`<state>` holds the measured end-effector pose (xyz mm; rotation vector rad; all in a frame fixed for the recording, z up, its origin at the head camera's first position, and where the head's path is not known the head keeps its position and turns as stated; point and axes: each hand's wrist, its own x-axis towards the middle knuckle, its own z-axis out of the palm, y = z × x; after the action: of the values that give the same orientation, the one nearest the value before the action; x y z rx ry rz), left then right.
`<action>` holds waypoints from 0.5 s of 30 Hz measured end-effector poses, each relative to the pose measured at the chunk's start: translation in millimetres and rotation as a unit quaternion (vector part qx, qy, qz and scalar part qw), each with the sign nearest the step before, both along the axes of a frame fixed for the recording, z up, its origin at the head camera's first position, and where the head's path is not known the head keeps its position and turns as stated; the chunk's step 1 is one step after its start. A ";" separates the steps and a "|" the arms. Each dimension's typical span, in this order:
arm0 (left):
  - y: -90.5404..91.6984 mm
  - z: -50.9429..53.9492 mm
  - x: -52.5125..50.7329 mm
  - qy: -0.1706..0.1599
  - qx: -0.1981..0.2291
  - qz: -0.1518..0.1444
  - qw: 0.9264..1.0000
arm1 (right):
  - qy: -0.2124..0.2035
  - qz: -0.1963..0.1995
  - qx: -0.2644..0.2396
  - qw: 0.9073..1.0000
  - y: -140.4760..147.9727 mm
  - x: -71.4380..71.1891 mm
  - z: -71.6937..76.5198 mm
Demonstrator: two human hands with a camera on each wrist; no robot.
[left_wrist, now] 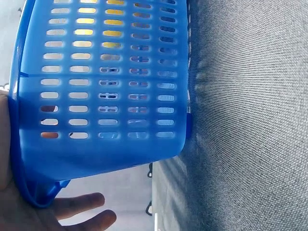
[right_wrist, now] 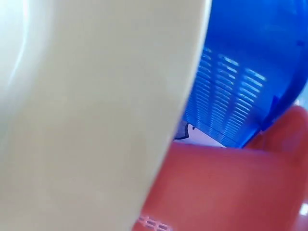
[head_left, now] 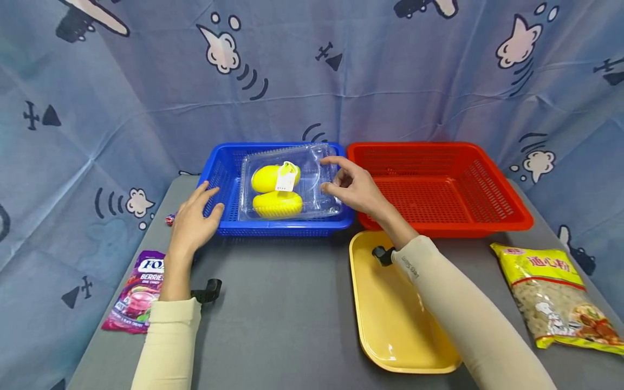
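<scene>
Clamshell (head_left: 312,199) of yellow fruit (head_left: 277,205) sits askew in the blue basket (head_left: 283,231), far-right corner near the rim. Left hand (head_left: 194,219) has loosely spread fingers at the left rim; right hand's (head_left: 358,189) thumb and forefinger gape, seemingly gripping nothing, so a bump might shift it.

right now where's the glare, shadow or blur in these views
Head view: shine on the clear box and yellow tray; left wrist view: left hand dim against a bright background; right wrist view: pale surface blurred, washed out at upper left.
</scene>
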<state>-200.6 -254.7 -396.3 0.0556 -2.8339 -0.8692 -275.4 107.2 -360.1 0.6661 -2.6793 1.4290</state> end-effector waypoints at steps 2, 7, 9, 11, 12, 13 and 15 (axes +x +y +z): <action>0.5 0.7 0.2 -0.001 0.001 0.002 1.000 | 0.002 0.000 -0.017 1.000 3.7 3.4 1.9; 0.9 1.7 0.3 -0.008 0.000 0.003 1.000 | 0.011 0.001 -0.049 0.999 9.3 15.4 9.8; 0.7 1.2 -0.1 -0.009 -0.002 0.002 1.000 | 0.016 0.002 -0.062 0.998 10.4 21.7 13.8; 0.5 0.7 -0.3 -0.009 -0.002 0.002 1.000 | 0.017 0.007 -0.074 0.997 11.5 29.7 18.4; 0.5 0.6 -0.4 -0.010 -0.003 0.000 1.000 | 0.019 0.010 -0.079 0.997 12.1 33.9 20.6; 0.4 0.6 -0.5 -0.011 -0.004 -0.001 1.000 | 0.019 0.013 -0.082 0.996 12.6 38.2 22.8; 0.6 1.1 -0.6 -0.013 -0.005 -0.003 1.000 | 0.018 0.017 -0.089 0.996 14.2 47.4 26.6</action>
<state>-201.2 -254.1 -395.2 0.0566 -2.8649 -0.8608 -228.0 121.3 -333.5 0.7187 -2.4878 1.6238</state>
